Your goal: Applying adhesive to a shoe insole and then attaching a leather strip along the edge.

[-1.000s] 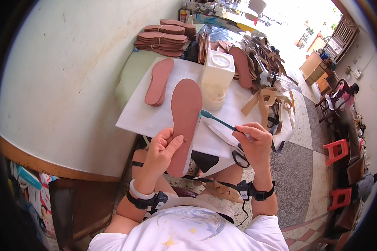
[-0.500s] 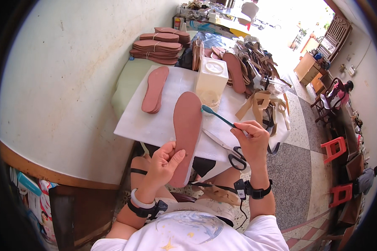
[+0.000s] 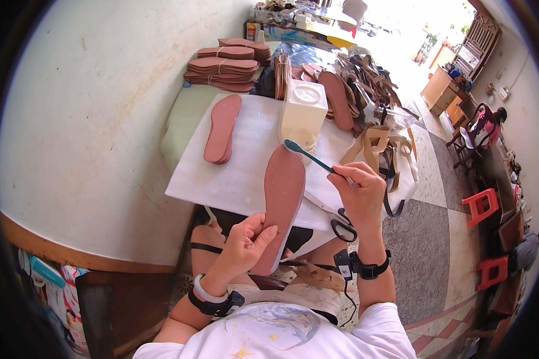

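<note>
My left hand pinches the lower side edge of a reddish-brown shoe insole, thumb on its upper face. The insole is raised in front of me, its rounded toe pointing away. Between the thumb and fingers of my right hand is a dark green toothbrush, held by its handle end. The brush head meets the far tip of the insole. Just beyond stands a square whitish plastic container with something pale in its bottom. A pair of scissors with black handles lies partly behind the insole.
A small stack of insoles lies on the white tabletop. Bundled insoles are piled at the back left. Tan straps and dark strips heap up on the right. Red stools stand farther right, where people sit.
The insole has moved right and slightly nearer, with my left hand following. The brush head has shifted from the insole's upper right edge to its far tip.
</note>
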Available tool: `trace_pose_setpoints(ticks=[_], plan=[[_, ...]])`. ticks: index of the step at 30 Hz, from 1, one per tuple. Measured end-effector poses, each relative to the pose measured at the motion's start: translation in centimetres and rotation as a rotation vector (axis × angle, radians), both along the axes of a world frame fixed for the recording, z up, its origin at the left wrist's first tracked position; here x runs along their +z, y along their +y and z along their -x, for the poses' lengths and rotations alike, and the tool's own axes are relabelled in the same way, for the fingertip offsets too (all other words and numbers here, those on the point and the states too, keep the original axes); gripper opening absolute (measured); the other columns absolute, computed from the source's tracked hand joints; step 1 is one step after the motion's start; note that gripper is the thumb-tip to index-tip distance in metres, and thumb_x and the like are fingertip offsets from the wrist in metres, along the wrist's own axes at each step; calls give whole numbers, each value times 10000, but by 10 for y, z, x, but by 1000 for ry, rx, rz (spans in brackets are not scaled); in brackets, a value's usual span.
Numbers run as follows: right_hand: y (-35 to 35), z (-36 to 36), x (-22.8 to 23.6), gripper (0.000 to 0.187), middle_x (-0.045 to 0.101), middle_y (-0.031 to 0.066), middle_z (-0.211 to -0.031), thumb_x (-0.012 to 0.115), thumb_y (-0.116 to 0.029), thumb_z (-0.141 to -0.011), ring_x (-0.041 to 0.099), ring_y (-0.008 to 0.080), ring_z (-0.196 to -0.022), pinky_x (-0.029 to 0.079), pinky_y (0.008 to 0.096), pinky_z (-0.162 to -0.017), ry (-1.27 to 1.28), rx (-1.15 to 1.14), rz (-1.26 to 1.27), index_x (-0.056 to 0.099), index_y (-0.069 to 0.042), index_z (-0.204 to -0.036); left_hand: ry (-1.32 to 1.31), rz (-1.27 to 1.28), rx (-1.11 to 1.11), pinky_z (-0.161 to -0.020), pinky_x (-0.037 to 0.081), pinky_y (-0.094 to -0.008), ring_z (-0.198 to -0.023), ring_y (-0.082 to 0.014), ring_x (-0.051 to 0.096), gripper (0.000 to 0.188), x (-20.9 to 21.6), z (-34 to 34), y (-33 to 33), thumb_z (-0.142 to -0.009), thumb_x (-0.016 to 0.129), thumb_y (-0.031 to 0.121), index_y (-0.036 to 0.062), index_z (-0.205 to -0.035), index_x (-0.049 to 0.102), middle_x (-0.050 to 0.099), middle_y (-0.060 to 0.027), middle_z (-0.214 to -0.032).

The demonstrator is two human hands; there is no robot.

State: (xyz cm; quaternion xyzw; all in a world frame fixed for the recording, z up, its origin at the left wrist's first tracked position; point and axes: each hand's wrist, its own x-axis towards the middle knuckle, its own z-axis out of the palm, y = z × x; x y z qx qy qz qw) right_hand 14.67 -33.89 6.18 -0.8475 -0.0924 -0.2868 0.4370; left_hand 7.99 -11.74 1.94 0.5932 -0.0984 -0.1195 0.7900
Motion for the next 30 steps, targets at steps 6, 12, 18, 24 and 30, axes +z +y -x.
trace_pose_setpoints(ticks=[6, 12, 18, 24, 30], plan=[[22, 9, 7, 135, 676, 80, -801, 739, -31, -737, 631, 149, -613, 498, 240, -561, 44, 90, 29, 727, -13, -870, -32, -61, -9, -721, 423, -161, -809, -22, 541, 219, -10, -5, 8, -942, 567, 87, -40, -1121, 578, 646, -14, -932], [23, 1, 10, 145, 677, 70, -795, 749, -23, -730, 598, 110, -637, 463, 221, -559, 51, 25, 51, 733, -8, -874, -66, -106, 7, -715, 420, -158, -802, -21, 542, 210, -8, -4, 16, -939, 556, 64, -53, -1112, 581, 644, -17, -925], [19, -2, 6, 168, 672, 49, -790, 769, -35, -715, 511, 57, -609, 362, 203, -507, 72, -35, 38, 739, -11, -879, -75, -50, 21, -729, 427, -162, -819, -30, 554, 241, -9, -2, 22, -939, 560, 71, -61, -1140, 579, 650, -18, -933], [18, 0, -4, 172, 662, 20, -788, 772, -25, -717, 480, 30, -616, 351, 186, -517, 110, -44, -19, 738, -5, -885, -73, 8, 77, -725, 433, -167, -810, -28, 556, 243, -16, 0, 32, -942, 572, 95, -54, -1133, 585, 656, -12, -930], [24, 9, -14, 166, 660, 17, -803, 764, 1, -726, 484, 21, -618, 347, 166, -515, 178, -12, -111, 736, 1, -890, -70, 79, 86, -743, 447, -167, -826, -38, 571, 276, -19, 0, 41, -953, 559, 96, -62, -1179, 567, 665, -31, -932]])
